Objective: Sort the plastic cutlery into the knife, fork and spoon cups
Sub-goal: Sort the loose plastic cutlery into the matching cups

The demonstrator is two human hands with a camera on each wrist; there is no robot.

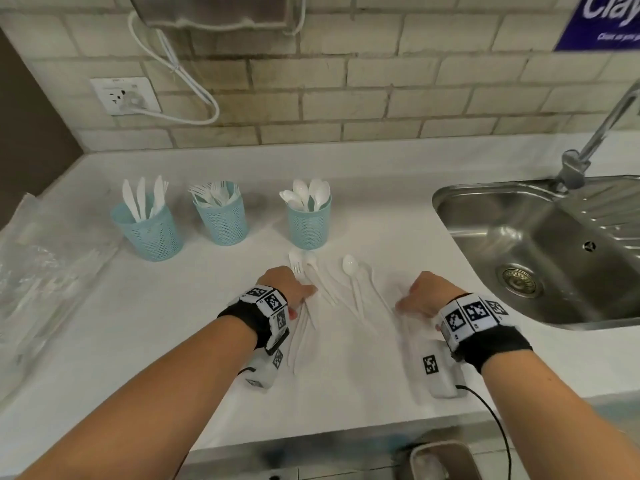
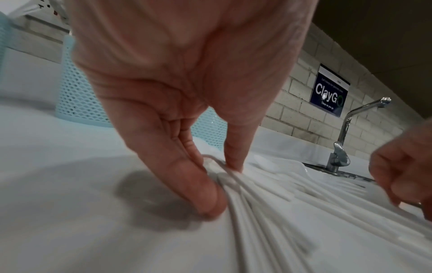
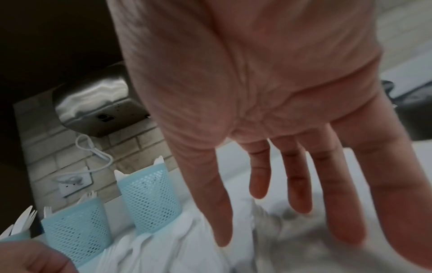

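cups [image 1: 221,216] part filled; i see loose cutlery [image 1: 349,289] left mid-counter. left hand [image 1: 282,289] pinching handles, right hand [image 3: 268,129] spread, empty.

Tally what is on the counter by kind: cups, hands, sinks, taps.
Blue mesh cups: 3, the knife cup, fork cup, spoon cup
Hands: 2, left hand, right hand
Sinks: 1
Taps: 1
Total: 7
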